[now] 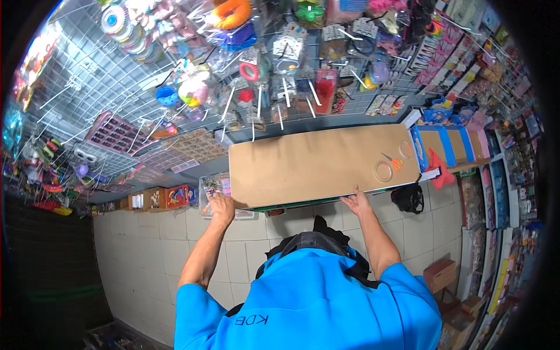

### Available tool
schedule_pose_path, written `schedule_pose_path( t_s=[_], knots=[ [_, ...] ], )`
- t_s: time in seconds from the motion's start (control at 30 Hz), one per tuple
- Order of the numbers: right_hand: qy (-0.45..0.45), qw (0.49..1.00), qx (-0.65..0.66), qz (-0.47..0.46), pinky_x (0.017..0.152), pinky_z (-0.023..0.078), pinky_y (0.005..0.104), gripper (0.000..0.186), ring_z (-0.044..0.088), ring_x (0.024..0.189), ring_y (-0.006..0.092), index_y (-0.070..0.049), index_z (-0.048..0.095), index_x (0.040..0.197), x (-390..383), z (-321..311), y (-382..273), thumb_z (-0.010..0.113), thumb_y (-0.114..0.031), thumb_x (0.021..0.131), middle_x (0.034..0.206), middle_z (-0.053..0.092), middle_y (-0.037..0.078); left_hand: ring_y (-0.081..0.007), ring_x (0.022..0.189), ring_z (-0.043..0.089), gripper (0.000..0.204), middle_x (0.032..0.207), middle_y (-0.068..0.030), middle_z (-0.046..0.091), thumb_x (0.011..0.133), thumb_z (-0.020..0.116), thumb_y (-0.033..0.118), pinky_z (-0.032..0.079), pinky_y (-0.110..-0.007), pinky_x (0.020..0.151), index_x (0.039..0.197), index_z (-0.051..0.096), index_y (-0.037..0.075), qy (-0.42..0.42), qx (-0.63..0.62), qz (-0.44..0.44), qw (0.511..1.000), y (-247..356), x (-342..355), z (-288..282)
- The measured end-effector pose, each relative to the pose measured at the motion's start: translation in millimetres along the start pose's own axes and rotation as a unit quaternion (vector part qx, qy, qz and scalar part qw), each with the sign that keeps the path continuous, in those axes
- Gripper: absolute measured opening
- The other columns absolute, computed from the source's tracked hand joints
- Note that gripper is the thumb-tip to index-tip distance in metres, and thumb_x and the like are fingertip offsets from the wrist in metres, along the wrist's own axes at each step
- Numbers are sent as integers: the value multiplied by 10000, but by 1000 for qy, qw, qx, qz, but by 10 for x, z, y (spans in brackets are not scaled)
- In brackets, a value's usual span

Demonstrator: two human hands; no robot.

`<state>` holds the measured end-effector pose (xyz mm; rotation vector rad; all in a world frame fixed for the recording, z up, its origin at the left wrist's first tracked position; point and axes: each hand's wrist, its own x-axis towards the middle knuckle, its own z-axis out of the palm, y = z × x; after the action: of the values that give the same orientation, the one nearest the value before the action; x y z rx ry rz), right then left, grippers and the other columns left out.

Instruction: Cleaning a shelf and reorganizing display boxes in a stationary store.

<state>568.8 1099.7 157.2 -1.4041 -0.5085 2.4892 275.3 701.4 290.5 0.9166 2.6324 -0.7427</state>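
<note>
Nearest the lens, bright blue short-sleeved shirt [326, 303], forearms reaching up from it. Ahead, long flat brown cardboard sheet [318, 163] as countertop. Left hand [221, 207] at the sheet's near left corner, fingers curled over the rim of a clear plastic box of small goods [211, 189] just beside that corner. Right hand [357, 202] open, fingers spread flat on the sheet's near edge. On the sheet's right end: clear tape roll [383, 171], orange-handled scissors [393, 161] just beside it. Beyond the sheet's far edge, grey wire grid wall [111, 81] hung with packaged trinkets
</note>
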Motion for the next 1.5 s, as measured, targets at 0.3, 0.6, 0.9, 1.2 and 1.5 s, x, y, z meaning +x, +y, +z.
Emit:
schedule_pose_path(
  t_s=[0.3,0.6,0.9,1.2,1.5],
  knots=[
    [-30,999,7,-14,983,475,515,620,364,1315,438,-63,207,1471,-30,-60,55,484,-350,997,1510,161,307,-306,1078,643,616,1140,-148,674,635,782,546,518,-440,880,1045,719,91,-192,-76,71,976,-193,93,-496],
    [15,1000,10,-15,982,483,511,542,436,1271,389,-55,334,1404,-138,170,168,525,-336,981,1408,388,250,-349,1120,602,849,1164,-287,619,760,713,560,478,-381,926,1240,537,-118,-91,-460,36,882,-841,1024,188],
    [91,991,-99,-7,939,503,513,672,548,1142,417,-33,280,1419,-489,420,485,632,-316,922,1430,351,268,-280,1233,461,883,1338,-66,527,765,618,719,360,-470,951,1399,439,131,-281,-660,-71,693,-637,1578,605],
    [56,994,-64,-63,883,541,500,537,591,1064,396,-101,262,1411,-195,640,852,551,-135,960,1370,442,174,-309,978,637,824,1176,-160,612,746,768,540,554,-443,792,1228,493,-69,-168,-866,-77,464,-41,1816,565],
    [78,993,-46,-69,959,488,523,529,521,1179,419,-111,289,1407,-235,713,818,558,-115,952,1422,415,123,-299,955,644,727,1126,-188,615,751,818,385,549,-447,848,1169,492,-113,-132,-855,-170,471,53,1785,300]
  ],
)
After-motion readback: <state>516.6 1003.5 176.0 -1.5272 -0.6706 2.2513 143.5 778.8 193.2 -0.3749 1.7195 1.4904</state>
